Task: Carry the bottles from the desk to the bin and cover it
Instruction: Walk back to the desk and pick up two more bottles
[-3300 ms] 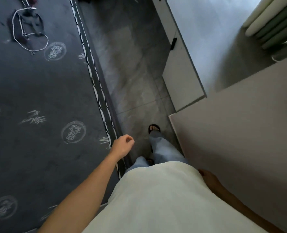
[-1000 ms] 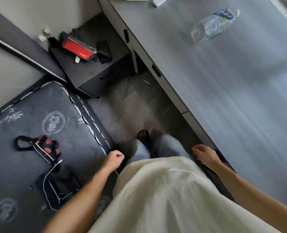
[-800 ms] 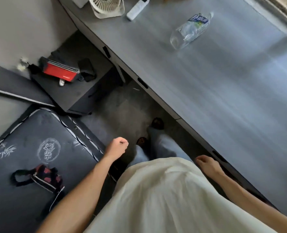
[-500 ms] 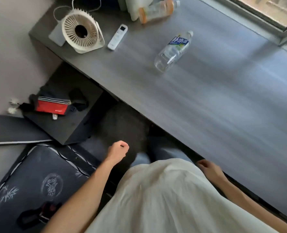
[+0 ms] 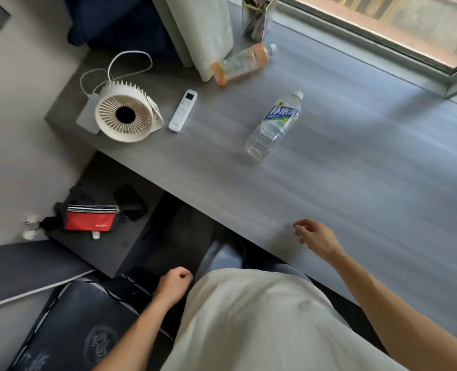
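Two bottles lie on their sides on the grey desk (image 5: 356, 170). A clear water bottle (image 5: 274, 125) with a blue and white label rests mid-desk. Farther back an orange-tinted bottle (image 5: 242, 62) with an orange label leans against a pale curtain. My right hand (image 5: 315, 238) hovers over the desk's near edge, fingers loosely apart, holding nothing, well short of the water bottle. My left hand (image 5: 174, 284) is curled into a fist by my hip, below desk level. No bin is in view.
A white desk fan (image 5: 125, 116) with its cord and a white remote (image 5: 183, 110) sit at the desk's left end. A glass of pens (image 5: 257, 20) stands by the window. A low dark cabinet (image 5: 101, 231) with a red pouch (image 5: 89, 218) is left of my legs.
My view has swung from the floor up onto the desk, bringing both bottles into sight. My right hand has risen from my side to above the desk edge and its fingers have opened.
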`<act>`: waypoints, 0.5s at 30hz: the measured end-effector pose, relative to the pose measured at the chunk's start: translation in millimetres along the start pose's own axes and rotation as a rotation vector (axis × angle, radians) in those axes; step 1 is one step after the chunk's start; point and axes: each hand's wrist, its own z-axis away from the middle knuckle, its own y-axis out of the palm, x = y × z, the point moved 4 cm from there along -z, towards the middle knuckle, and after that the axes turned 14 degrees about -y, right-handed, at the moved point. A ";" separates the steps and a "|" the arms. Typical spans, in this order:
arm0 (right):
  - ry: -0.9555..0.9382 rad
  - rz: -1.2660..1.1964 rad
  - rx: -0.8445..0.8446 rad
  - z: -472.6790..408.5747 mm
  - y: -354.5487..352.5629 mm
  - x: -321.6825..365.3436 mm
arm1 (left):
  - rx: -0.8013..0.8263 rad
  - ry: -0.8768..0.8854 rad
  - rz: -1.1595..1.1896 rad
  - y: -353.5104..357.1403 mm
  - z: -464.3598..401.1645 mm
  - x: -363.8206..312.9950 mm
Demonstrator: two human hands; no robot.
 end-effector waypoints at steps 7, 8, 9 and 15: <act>0.058 -0.183 -0.207 -48.5 -14.9 59.2 | -0.049 0.256 0.106 -92.3 -16.9 -131.3; 0.063 -0.221 -0.254 -59.2 -18.8 71.4 | -0.063 0.311 0.110 -107.4 -19.8 -159.2; 0.068 -0.255 -0.303 -70.3 -23.1 84.3 | -0.083 0.365 0.109 -122.7 -21.7 -188.5; 0.056 -0.440 -0.583 -141.2 -47.6 164.0 | -0.254 0.605 0.123 -200.0 -17.2 -357.8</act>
